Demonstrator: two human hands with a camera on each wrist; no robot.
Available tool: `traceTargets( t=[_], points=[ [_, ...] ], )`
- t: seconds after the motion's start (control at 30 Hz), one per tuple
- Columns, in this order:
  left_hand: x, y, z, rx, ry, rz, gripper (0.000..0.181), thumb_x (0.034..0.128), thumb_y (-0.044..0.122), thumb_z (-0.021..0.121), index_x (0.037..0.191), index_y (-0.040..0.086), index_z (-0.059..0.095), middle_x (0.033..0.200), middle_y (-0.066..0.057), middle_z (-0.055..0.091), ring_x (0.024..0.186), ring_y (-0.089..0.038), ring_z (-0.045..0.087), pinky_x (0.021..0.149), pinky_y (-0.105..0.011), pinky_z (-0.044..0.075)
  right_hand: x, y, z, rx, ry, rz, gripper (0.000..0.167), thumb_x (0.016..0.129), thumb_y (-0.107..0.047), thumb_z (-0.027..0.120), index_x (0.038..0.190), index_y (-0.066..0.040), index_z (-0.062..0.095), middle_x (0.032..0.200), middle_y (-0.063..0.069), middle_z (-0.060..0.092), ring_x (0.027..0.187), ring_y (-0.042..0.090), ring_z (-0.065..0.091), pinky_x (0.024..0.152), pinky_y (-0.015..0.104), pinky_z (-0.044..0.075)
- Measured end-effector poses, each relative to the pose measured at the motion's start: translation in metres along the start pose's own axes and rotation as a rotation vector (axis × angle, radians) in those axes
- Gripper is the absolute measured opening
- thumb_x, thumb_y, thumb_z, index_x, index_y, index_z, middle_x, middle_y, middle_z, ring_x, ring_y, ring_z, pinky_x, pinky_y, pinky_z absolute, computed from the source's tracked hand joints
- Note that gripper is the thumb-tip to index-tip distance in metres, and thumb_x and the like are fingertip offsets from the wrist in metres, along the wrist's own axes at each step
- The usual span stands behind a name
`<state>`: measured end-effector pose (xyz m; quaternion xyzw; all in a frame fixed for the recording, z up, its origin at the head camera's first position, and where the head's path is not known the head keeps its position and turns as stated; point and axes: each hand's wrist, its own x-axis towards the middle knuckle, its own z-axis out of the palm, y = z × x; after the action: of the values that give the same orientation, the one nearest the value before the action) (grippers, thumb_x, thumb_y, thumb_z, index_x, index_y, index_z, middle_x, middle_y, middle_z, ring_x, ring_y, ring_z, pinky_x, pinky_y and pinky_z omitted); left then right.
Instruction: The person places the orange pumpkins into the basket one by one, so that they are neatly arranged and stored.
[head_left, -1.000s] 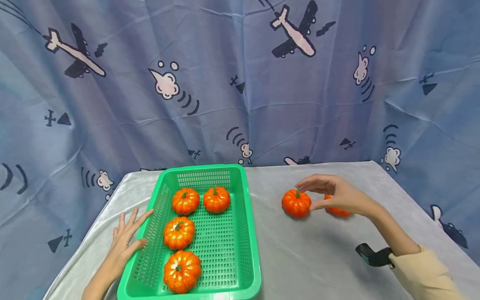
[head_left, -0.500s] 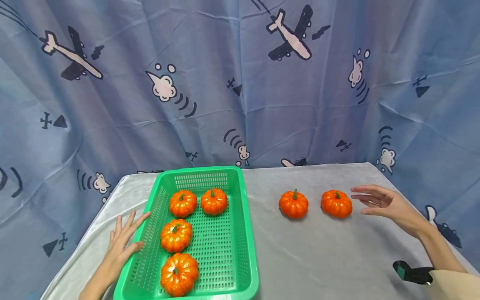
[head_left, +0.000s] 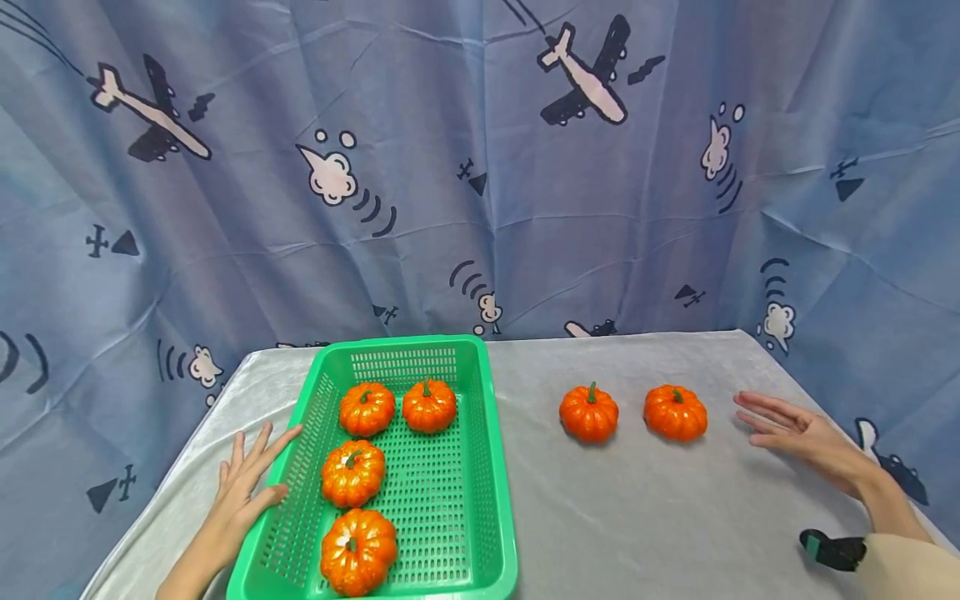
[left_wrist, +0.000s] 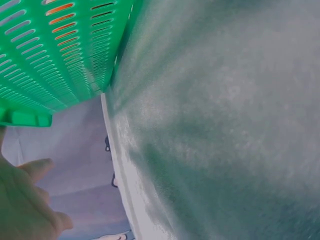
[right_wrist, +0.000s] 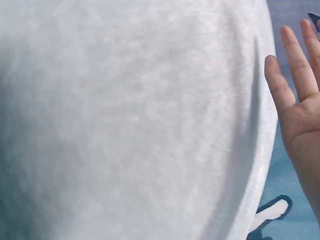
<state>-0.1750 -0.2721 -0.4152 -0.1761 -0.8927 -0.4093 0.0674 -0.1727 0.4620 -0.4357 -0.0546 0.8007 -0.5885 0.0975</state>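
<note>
A green plastic basket (head_left: pixel 495 467) stands on the left half of the table, with several small orange pumpkins (head_left: pixel 358 552) inside along its left and far sides. My left hand (head_left: pixel 242 493) rests against the basket's left rim, fingers spread and straight. Two more pumpkins lie on the cloth to the right of the basket: one with an upright stem (head_left: pixel 588 414), the other (head_left: pixel 675 413) a little farther right. Right of that pumpkin, apart from it, my right hand (head_left: pixel 806 442) hovers with extended fingers and holds nothing. The right wrist view shows the right hand's spread fingers (right_wrist: pixel 298 65).
A pale grey cloth (head_left: pixel 637 517) covers the table. Behind it hangs a blue curtain (head_left: pixel 420 167) printed with airplanes. A black wrist strap (head_left: pixel 834 550) shows at the right sleeve.
My right hand has withdrawn to the right, from beside the upright-stemmed pumpkin past the other one, which is now fully visible. The left hand keeps its place at the basket.
</note>
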Motion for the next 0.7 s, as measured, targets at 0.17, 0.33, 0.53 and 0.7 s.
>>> traceTargets(
  t=[0.17,0.33,0.53,0.7],
  points=[
    [0.0,0.0,0.0,-0.002,-0.009,-0.006,0.059,0.0927,0.022,0.047,0.15,0.024,0.035,0.155,-0.029,0.007,0.136,-0.051,-0.021,0.089,-0.078,-0.019,0.005,0.009,0.0,0.044,-0.03,0.018,0.065,0.097,-0.001,0.051,0.153,-0.005,0.018,0.128,-0.034,0.047,0.113,-0.011,0.051,0.083,0.014,0.048],
    [0.0,-0.001,-0.001,-0.002,-0.017,-0.018,0.059,0.0931,0.023,0.047,0.15,0.025,0.034,0.155,-0.028,0.007,0.136,-0.05,-0.022,0.09,-0.077,-0.019,0.011,0.011,0.001,0.088,-0.063,0.013,0.072,0.095,0.001,0.052,0.154,-0.007,0.011,0.129,-0.032,0.047,0.115,-0.012,0.049,0.085,0.015,0.048],
    [0.0,-0.001,-0.001,-0.007,-0.02,-0.024,0.058,0.0931,0.024,0.047,0.15,0.025,0.035,0.155,-0.028,0.007,0.136,-0.05,-0.022,0.09,-0.077,-0.02,0.024,0.01,0.006,0.051,-0.088,0.014,0.083,0.093,0.0,0.055,0.155,-0.008,0.001,0.145,-0.022,0.034,0.115,-0.019,0.042,0.088,0.011,0.044],
    [0.001,0.0,-0.001,-0.01,-0.019,-0.018,0.058,0.0932,0.024,0.046,0.15,0.025,0.034,0.155,-0.028,0.008,0.136,-0.05,-0.022,0.09,-0.077,-0.02,0.038,0.006,0.012,-0.059,-0.087,0.003,0.089,0.09,-0.004,0.06,0.154,-0.007,-0.002,0.156,0.027,-0.001,0.111,-0.025,0.037,0.088,0.007,0.04]
  ],
)
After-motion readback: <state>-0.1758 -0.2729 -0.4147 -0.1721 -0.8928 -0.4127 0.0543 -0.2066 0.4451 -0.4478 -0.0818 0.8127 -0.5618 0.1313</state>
